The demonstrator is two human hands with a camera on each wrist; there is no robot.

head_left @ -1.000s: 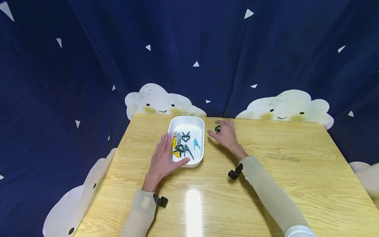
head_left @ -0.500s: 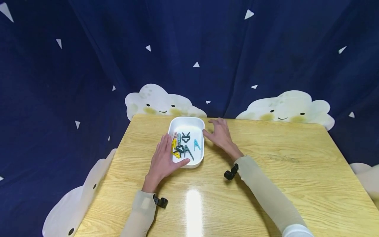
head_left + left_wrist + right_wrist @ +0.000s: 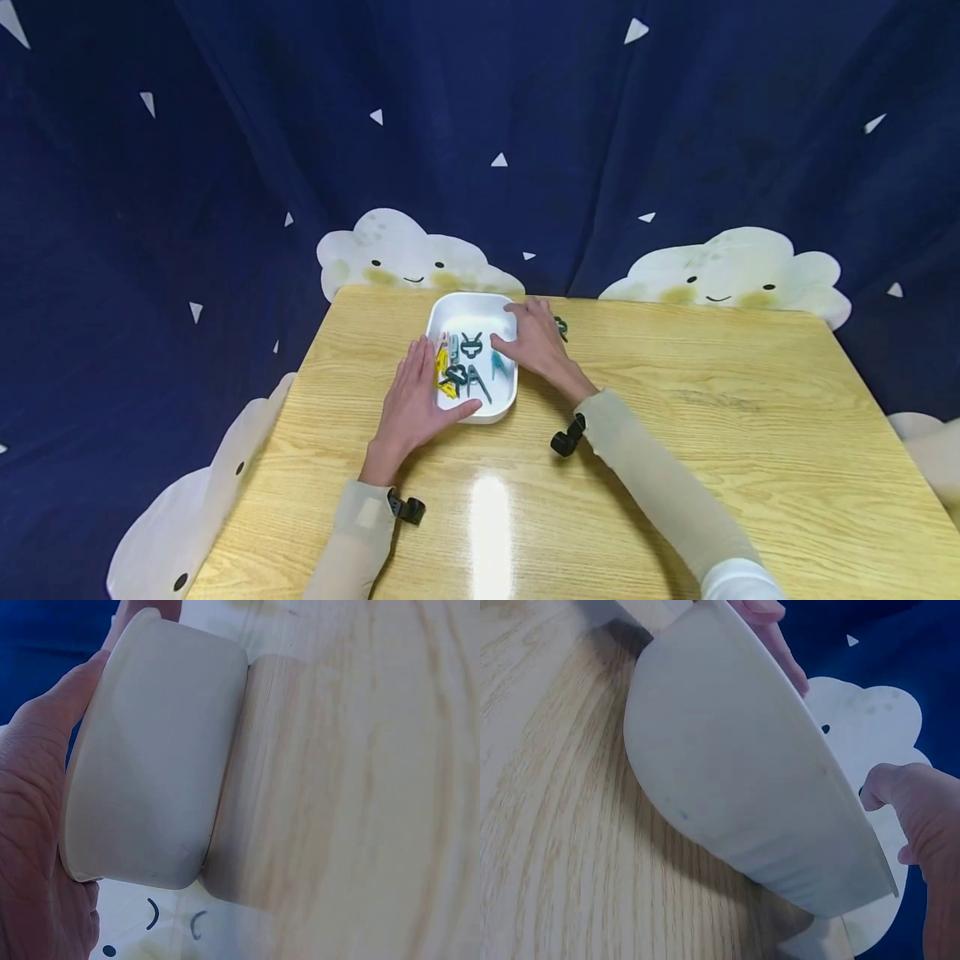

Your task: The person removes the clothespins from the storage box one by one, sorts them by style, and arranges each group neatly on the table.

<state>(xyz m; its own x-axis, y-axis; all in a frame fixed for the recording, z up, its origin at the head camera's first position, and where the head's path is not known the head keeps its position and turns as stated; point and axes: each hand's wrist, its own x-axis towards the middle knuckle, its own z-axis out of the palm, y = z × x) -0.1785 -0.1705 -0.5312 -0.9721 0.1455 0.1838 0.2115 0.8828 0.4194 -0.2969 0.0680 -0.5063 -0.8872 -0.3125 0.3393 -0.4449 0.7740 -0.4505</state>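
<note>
A white plastic tub (image 3: 476, 306) holds several small clips. My left hand (image 3: 408, 408) rests along its left rim, fingers straight and thumb spread over the near rim. In the left wrist view this hand lies against the rim of the tub (image 3: 157, 757). My right hand (image 3: 538, 340) is over the tub's right rim, thumb and index finger spread apart with nothing seen between them. Below its thumb lies a light blue clip (image 3: 498, 364). Dark green clips (image 3: 471, 346), yellow clips (image 3: 442, 362) and a pink clip (image 3: 443, 339) lie in the tub.
A dark green clip (image 3: 561, 327) shows on the wooden table (image 3: 675, 400), just right of my right hand. A dark blue curtain (image 3: 480, 125) with cloud prints hangs behind the table's far edge.
My right hand has moved left from around the green clip on the table to over the tub's right rim. That clip, hidden half a second ago, shows again. My left hand stays put.
</note>
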